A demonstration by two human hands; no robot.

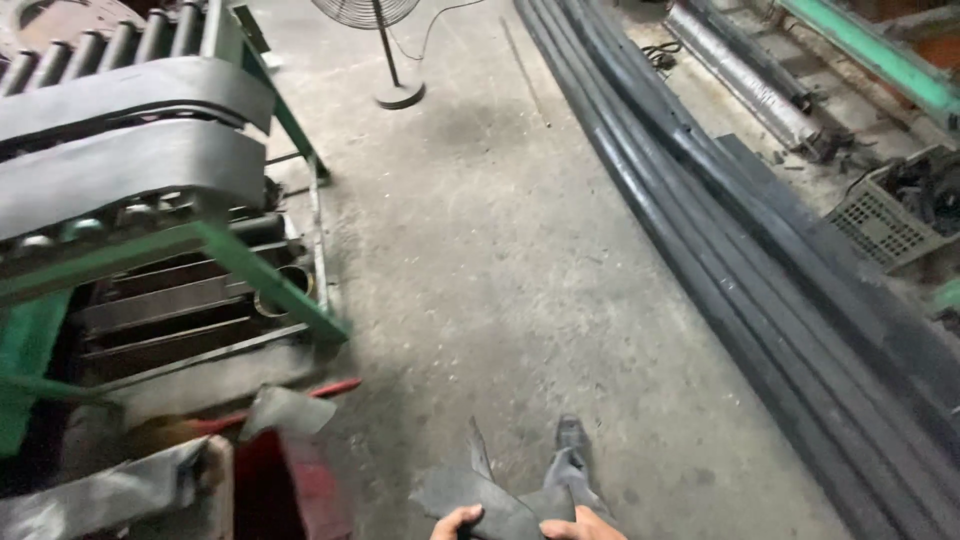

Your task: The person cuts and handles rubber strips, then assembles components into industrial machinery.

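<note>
Left hand (458, 521): gripping dark rubber scraps (500, 497) — bottom edge, right of the green roller frame (250, 265).
Right hand (583, 526): closed on the same scraps.
Floor (500, 250): concrete — long black strips (760, 250) farther right.

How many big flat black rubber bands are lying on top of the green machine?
2, both on the green metal roller frame at left: the upper wide black rubber band, and the lower wide black rubber band just below it. More may be hidden out of view.
</note>
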